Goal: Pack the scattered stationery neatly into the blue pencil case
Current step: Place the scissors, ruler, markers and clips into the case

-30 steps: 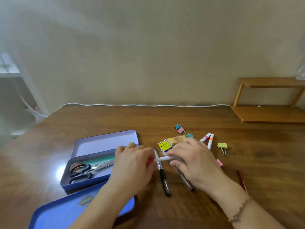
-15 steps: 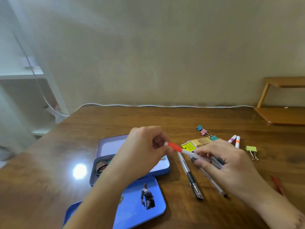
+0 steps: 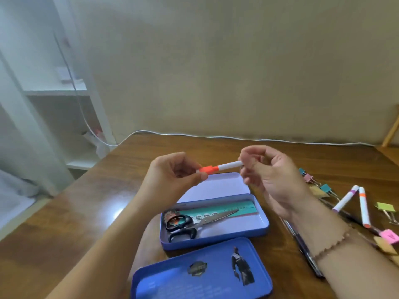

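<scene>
The fingers (image 3: 201, 175) of the left hand (image 3: 170, 175) pinch the orange-capped end of a short white marker with an orange cap (image 3: 219, 167). The fingers (image 3: 243, 167) of the right hand (image 3: 272, 180) pinch its white end, so the marker spans the gap between both hands, held level above the far part of the open blue metal pencil case (image 3: 216, 238). Inside the case lie black-handled scissors (image 3: 183, 226) on a green ruler (image 3: 237, 209). The blue lid (image 3: 200, 275) lies nearer on the brown wooden table (image 3: 75, 212). To the right lie two more white markers (image 3: 354, 203), coloured binder clips (image 3: 386, 207) and dark pens (image 3: 302, 244).
</scene>
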Motion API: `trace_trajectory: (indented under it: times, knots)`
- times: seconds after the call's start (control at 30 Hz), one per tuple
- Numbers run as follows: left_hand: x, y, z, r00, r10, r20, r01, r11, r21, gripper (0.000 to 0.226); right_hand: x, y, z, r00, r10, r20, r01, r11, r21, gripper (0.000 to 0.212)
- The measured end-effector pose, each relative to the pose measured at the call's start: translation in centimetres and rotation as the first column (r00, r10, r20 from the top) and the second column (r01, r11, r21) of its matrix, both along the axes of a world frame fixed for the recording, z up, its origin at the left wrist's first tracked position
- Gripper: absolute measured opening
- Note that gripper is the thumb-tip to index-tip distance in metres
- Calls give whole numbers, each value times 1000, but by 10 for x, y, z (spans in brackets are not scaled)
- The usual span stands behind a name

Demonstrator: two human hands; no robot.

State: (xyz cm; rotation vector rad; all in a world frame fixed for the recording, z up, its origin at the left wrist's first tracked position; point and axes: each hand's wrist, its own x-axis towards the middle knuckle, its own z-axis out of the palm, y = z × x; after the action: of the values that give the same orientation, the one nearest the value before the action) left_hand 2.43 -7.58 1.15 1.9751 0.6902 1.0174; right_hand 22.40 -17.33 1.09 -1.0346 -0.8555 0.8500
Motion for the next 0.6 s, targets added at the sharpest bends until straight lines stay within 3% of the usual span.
trace_trajectory:
  times: [0.07, 0.13, 0.2, 0.23, 0.33, 0.43, 0.6]
  knots:
    - [-14, 9, -7, 999, -19, -41, 18, 999, -27, 13, 3, 3, -13, 904, -24, 428, 55, 997, -60, 10]
    - [-26, 18, -16, 989, -45, -144, 44, 999, -13, 14, 3, 8, -24, 648, -34, 761, 150, 985, -83, 14]
    - [-36, 25, -22, 947, -70, -313, 93, 994, 57, 15, -2, 9, -32, 407, 2, 913, 169, 983, -77, 12]
    - [-39, 28, -24, 922, -67, -381, 109, 990, 90, 15, -4, 10, -34, 335, 21, 942, 176, 981, -84, 10]
    - [-43, 33, -26, 859, -66, -507, 160, 976, 145, 26, -8, 9, -37, 235, 22, 972, 226, 971, -76, 6]
    - [-42, 34, -28, 847, -103, -521, 196, 972, 126, 9, -14, 10, -39, 86, -39, 995, 229, 973, 18, 6]
    - [-40, 36, -33, 837, -118, -534, 206, 973, 108, 14, -25, 12, -45, -29, -107, 994, 197, 974, 110, 10]
